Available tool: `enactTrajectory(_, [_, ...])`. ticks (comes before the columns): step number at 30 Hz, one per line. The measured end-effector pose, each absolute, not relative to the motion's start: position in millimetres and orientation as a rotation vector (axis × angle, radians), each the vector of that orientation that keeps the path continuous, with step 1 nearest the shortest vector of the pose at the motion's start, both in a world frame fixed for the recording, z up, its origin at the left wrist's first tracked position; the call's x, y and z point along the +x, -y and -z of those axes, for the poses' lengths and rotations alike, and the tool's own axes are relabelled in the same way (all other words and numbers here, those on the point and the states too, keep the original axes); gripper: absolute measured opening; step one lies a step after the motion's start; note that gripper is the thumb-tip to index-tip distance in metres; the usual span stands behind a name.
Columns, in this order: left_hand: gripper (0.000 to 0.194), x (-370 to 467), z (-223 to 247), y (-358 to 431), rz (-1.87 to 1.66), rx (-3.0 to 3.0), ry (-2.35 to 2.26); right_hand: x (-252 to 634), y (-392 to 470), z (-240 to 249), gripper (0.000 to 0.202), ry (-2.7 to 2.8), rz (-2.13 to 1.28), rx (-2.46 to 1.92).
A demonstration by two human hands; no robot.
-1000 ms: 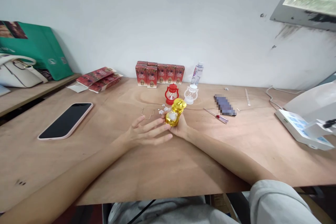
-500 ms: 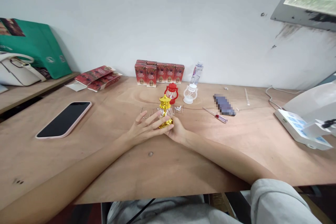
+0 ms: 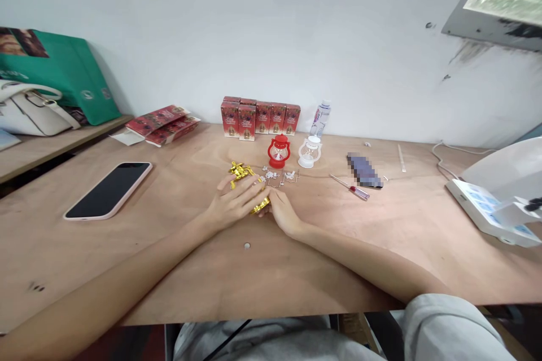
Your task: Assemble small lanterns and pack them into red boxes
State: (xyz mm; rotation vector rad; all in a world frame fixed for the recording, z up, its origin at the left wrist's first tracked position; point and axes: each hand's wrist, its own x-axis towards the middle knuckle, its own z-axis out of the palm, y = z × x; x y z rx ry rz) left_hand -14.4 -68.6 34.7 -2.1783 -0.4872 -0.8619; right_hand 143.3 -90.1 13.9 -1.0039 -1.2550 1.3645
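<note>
A small gold lantern (image 3: 261, 206) lies tipped over between my hands, its top toward the far left and its base toward me. My left hand (image 3: 237, 203) lies across it, with the fingers wrapped over its middle. At the base end, my right hand (image 3: 284, 211) grips it with bent fingers; some fingertips are hidden. Just beyond are small metal pieces and bent wires (image 3: 273, 176). A red lantern (image 3: 278, 151) and a white lantern (image 3: 310, 152) stand upright behind them. A small round disc (image 3: 247, 245) lies on the table in front of my hands.
Red boxes (image 3: 247, 123) and a bottle (image 3: 320, 119) stand by the wall. A screwdriver (image 3: 355, 190) and a blurred dark object (image 3: 365, 170) lie right. A phone (image 3: 108, 192), flattened red cartons (image 3: 158, 124) and bags (image 3: 80, 79) are left. A power strip (image 3: 486, 211) sits far right.
The gold lantern has gone from upright to tipped over, its top now to the left. My hands have turned with it, and the view has shifted slightly.
</note>
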Motion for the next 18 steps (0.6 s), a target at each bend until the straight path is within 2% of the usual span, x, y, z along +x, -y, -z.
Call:
enactTrajectory(5, [0.024, -27.5, -34.2, 54.8, 1.059, -2.219, 0.859, 144.8, 106.7, -18.7, 0.007, 1.553, -1.048, -1.128])
enactTrajectory(9, [0.022, -35.3, -31.9, 46.2, 1.159, -2.174, 1.002, 144.4, 119.6, -27.2, 0.012, 2.045, -0.99, -0.894])
enactTrajectory(15, [0.024, -35.5, -26.5, 44.4, 1.172, -2.253, 1.052, 151.4, 118.0, -32.7, 0.022, 2.5, -0.916, -0.456])
enactTrajectory(18, [0.022, -34.6, -25.2, 44.9, 1.178, -2.284, 1.037, 153.7, 113.3, -29.1, 0.012, 2.5, -0.852, -0.488])
